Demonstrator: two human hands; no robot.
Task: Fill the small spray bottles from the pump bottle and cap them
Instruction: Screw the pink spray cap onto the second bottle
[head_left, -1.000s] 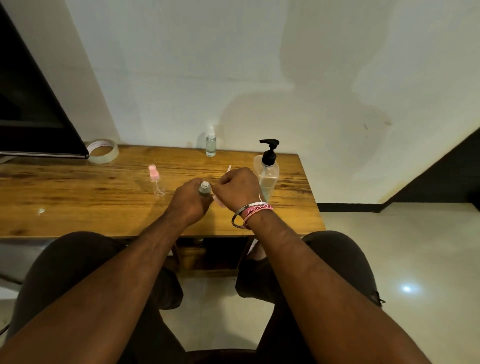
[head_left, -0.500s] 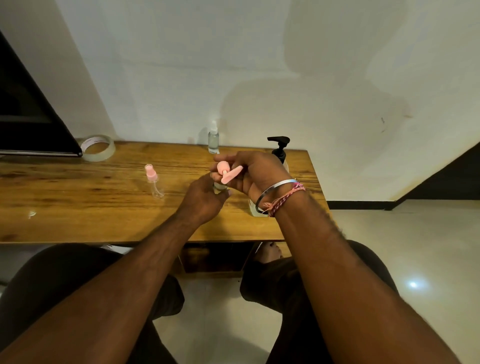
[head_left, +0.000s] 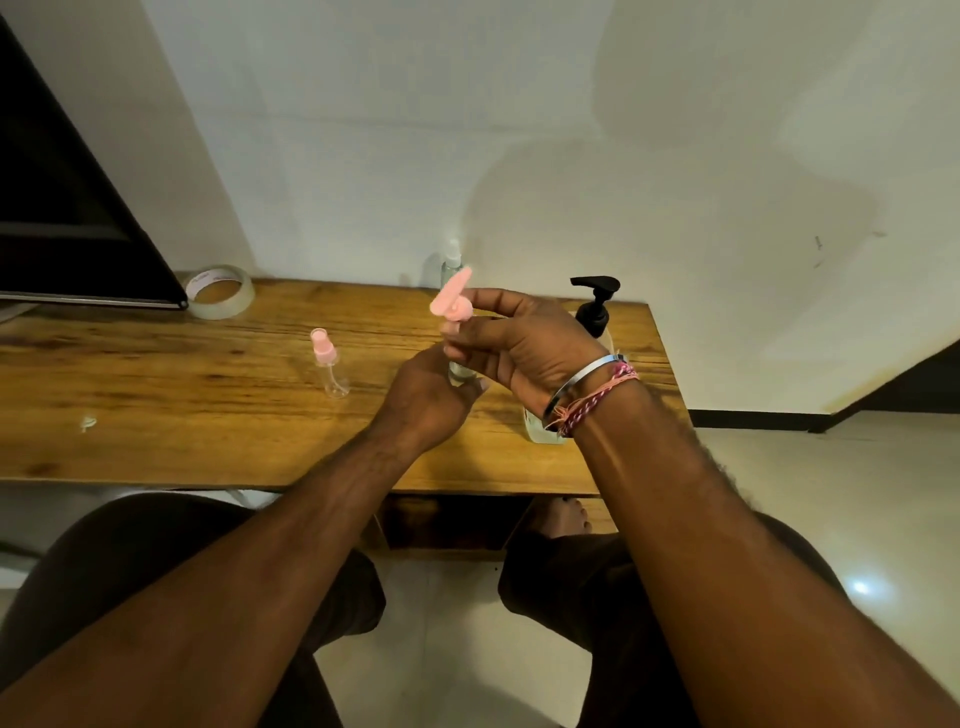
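My left hand (head_left: 428, 400) grips a small clear spray bottle (head_left: 458, 371) above the wooden table (head_left: 156, 415). My right hand (head_left: 519, 345) holds its pink spray cap (head_left: 451, 301) at the bottle's neck, the cap tilted. Just behind my right wrist stands the pump bottle (head_left: 595, 312) with a black pump head, its body mostly hidden. A second small bottle with a pink cap (head_left: 328, 364) stands to the left on the table. A third small clear bottle (head_left: 451, 265) stands at the back by the wall.
A roll of clear tape (head_left: 221, 291) lies at the back left, next to the dark edge of a screen (head_left: 62, 208). The table's right edge is close to the pump bottle. My knees are under the front edge.
Both hands have lifted the small bottle off the table. My right hand raised the pink cap to the bottle's neck and now covers most of the pump bottle.
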